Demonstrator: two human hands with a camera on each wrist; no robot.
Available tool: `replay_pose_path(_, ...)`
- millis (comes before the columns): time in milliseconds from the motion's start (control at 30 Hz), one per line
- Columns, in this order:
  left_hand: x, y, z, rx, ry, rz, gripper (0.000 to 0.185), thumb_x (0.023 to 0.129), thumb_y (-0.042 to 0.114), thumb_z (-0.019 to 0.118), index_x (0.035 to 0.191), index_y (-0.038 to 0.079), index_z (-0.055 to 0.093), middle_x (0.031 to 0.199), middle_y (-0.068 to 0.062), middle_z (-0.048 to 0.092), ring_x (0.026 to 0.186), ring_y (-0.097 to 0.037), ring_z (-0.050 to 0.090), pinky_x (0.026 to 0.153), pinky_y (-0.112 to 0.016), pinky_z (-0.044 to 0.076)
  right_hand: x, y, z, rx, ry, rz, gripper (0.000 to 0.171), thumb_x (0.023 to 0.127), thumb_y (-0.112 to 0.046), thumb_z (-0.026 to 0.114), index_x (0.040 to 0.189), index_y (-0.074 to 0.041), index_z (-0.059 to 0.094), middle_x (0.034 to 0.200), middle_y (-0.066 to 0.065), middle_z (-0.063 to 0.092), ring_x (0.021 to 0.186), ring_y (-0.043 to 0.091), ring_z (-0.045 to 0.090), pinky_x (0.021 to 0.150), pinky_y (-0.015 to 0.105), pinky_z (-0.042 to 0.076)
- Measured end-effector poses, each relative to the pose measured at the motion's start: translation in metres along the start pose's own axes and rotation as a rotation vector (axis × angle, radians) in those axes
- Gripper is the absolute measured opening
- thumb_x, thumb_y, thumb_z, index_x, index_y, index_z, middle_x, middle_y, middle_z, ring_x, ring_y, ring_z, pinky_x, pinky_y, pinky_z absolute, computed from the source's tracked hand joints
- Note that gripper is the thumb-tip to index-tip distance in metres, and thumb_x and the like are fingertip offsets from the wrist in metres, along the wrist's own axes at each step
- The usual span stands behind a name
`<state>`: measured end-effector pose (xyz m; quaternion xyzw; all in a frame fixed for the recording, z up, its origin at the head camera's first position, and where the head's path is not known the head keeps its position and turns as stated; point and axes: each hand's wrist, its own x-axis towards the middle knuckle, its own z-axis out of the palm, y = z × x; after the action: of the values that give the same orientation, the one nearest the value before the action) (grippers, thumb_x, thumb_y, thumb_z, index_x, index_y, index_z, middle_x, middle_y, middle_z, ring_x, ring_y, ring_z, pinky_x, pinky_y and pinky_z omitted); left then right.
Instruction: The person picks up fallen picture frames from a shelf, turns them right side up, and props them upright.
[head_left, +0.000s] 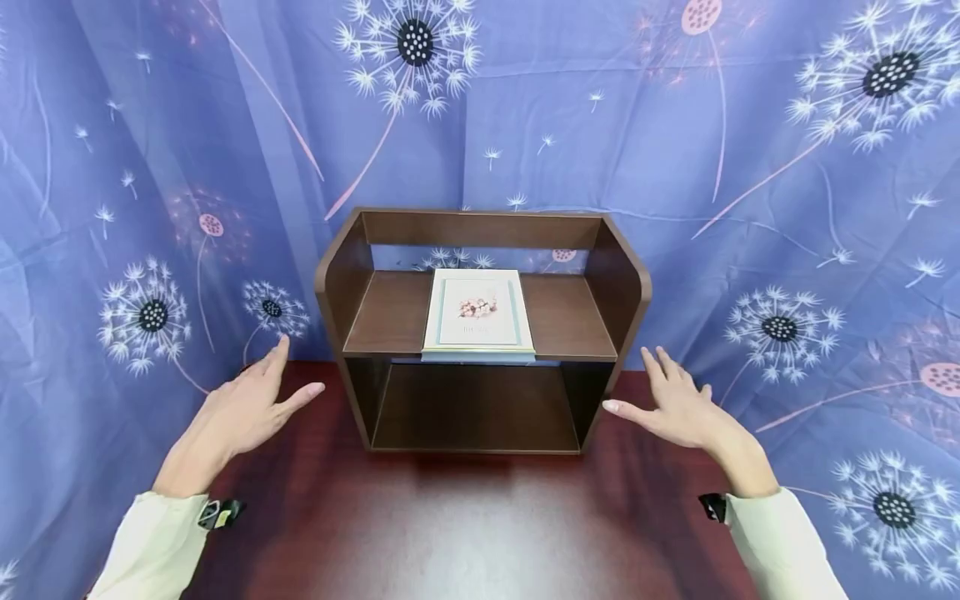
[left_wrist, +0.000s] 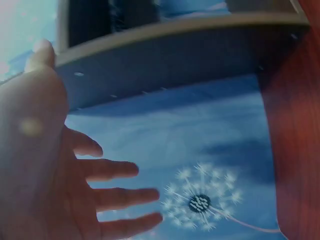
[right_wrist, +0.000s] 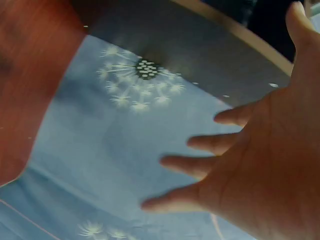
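A dark brown two-tier shelf (head_left: 474, 408) stands at the back of the table. On its upper board lies a white book (head_left: 478, 312) with a pale blue border and a small pink floral picture, its near edge reaching the board's front. My left hand (head_left: 243, 404) is held left of the shelf, fingers extended and thumb apart, holding nothing. Its spread fingers show beside the shelf's side panel (left_wrist: 165, 65) in the left wrist view. On the other side, my right hand (head_left: 678, 404) hovers with fingers spread and nothing in it, thumb pointing toward the shelf.
The reddish-brown table (head_left: 480, 525) extends in front of the shelf. Behind and at both sides hangs a blue curtain (head_left: 540, 108) printed with dandelions. Each sleeve has a dark strap at the wrist.
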<state>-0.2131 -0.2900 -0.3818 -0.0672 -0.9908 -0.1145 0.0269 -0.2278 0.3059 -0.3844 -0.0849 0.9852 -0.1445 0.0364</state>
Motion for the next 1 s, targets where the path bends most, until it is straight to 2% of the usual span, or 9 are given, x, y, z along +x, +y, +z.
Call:
replay_pose_path(200,-0.01,0.018,-0.013,-0.104,0.074,0.01,0.09,0.107,0.068,0.037,0.168,0.004,0.02,0.163,-0.034,0.035,0.143,-0.058,0.042,0.107,-0.077,0.04,-0.018,-0.015,-0.015,0.071,0.008,-0.067,0.107,0.101,-0.071,0.05,0.169,-0.002,0.003,0.17,0.035,0.017,0.153,0.058,0.028,0.118,0.073,0.031)
replay_pose_path(300,-0.014,0.028,-0.019,-0.141,0.13,0.023,0.084,0.108,0.064,0.039,0.165,0.004,0.027,0.163,-0.031,0.037,0.142,-0.057,0.044,0.107,-0.076,0.04,-0.028,-0.025,-0.024,0.067,0.028,-0.077,0.109,0.1,-0.072,0.051,0.168,-0.001,0.004,0.168,0.033,0.026,0.151,0.055,0.036,0.117,0.071,0.036)
replay_pose_path(400,-0.021,0.039,-0.025,-0.151,0.202,0.064,0.075,0.108,0.058,0.046,0.161,0.005,0.038,0.154,-0.026,0.052,0.13,-0.049,0.059,0.1,-0.072,0.048,-0.038,-0.036,-0.033,0.061,0.075,-0.107,0.097,0.1,-0.068,0.056,0.161,0.001,0.025,0.144,0.028,0.06,0.129,0.042,0.063,0.105,0.062,0.05)
replay_pose_path(467,-0.026,0.047,-0.027,-0.156,0.255,0.105,0.064,0.107,0.053,0.053,0.153,0.008,0.051,0.138,-0.018,0.068,0.114,-0.038,0.07,0.091,-0.064,0.055,-0.044,-0.043,-0.037,0.07,0.103,-0.146,0.078,0.1,-0.065,0.059,0.146,-0.005,0.042,0.116,0.011,0.074,0.104,0.024,0.073,0.092,0.046,0.057)
replay_pose_path(533,-0.03,0.055,-0.03,-0.156,0.313,0.156,0.044,0.106,0.045,0.059,0.138,0.015,0.065,0.115,-0.006,0.077,0.095,-0.025,0.074,0.081,-0.053,0.058,-0.047,-0.05,-0.041,0.078,0.127,-0.185,0.06,0.1,-0.062,0.062,0.131,-0.012,0.05,0.094,-0.005,0.072,0.085,0.008,0.069,0.08,0.035,0.056)
replay_pose_path(600,-0.032,0.064,-0.033,-0.16,0.351,0.194,0.025,0.105,0.042,0.063,0.117,0.022,0.073,0.092,0.005,0.076,0.082,-0.014,0.07,0.073,-0.042,0.056,-0.047,-0.058,-0.044,0.085,0.137,-0.234,0.049,0.1,-0.059,0.064,0.122,-0.017,0.054,0.088,-0.014,0.069,0.079,0.0,0.064,0.075,0.028,0.054)
replay_pose_path(700,-0.031,0.076,-0.038,-0.172,0.401,0.242,0.016,0.104,0.037,0.066,0.092,0.026,0.066,0.074,0.012,0.064,0.069,-0.007,0.059,0.066,-0.03,0.047,-0.043,-0.068,-0.048,0.078,0.173,-0.297,0.039,0.1,-0.055,0.067,0.114,-0.019,0.058,0.088,-0.014,0.068,0.079,0.0,0.063,0.075,0.027,0.053)
replay_pose_path(833,-0.022,0.091,-0.044,-0.231,0.429,0.298,0.025,0.102,0.03,0.07,0.084,0.022,0.055,0.07,0.008,0.054,0.063,-0.006,0.049,0.061,-0.023,0.041,-0.037,-0.079,-0.048,0.089,0.22,-0.36,0.031,0.099,-0.046,0.073,0.109,-0.019,0.061,0.092,-0.008,0.064,0.083,0.007,0.06,0.076,0.025,0.051)
replay_pose_path(1000,-0.008,0.106,-0.05,-0.306,0.365,0.351,0.015,0.103,0.026,0.069,0.093,0.018,0.062,0.086,0.004,0.063,0.076,-0.01,0.061,0.071,-0.028,0.055,-0.027,-0.09,-0.048,0.105,0.242,-0.416,0.034,0.099,-0.041,0.074,0.117,-0.015,0.063,0.102,-0.003,0.063,0.088,0.011,0.059,0.08,0.027,0.051)
